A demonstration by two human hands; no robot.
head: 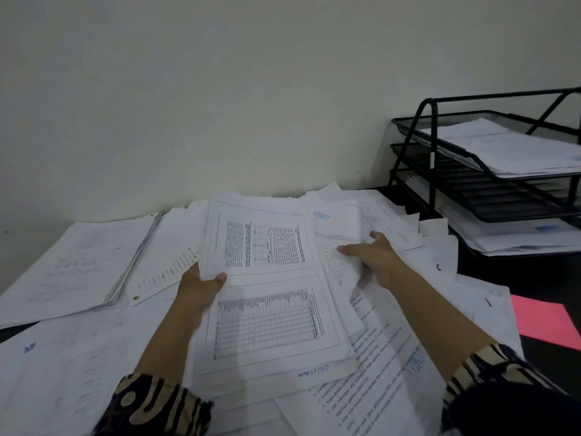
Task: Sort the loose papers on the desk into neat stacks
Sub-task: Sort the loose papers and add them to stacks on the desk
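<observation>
Two hands engaged | left hand (pixel 201 286) pinches near edge of printed sheet (pixel 257 243), thumb on top, long axis running away from person | right hand (pixel 374 256) nearer the loose papers (pixel 342 221) at right, fingers spread flat on them | all on worktop (pixel 534 278), between bound stack (pixel 78 262) and tray rack (pixel 490 171).

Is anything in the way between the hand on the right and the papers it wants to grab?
Nothing visible is. The right hand already lies on the loose white printed papers beside the sheet with text columns, which the left hand pinches at its near edge.
</observation>
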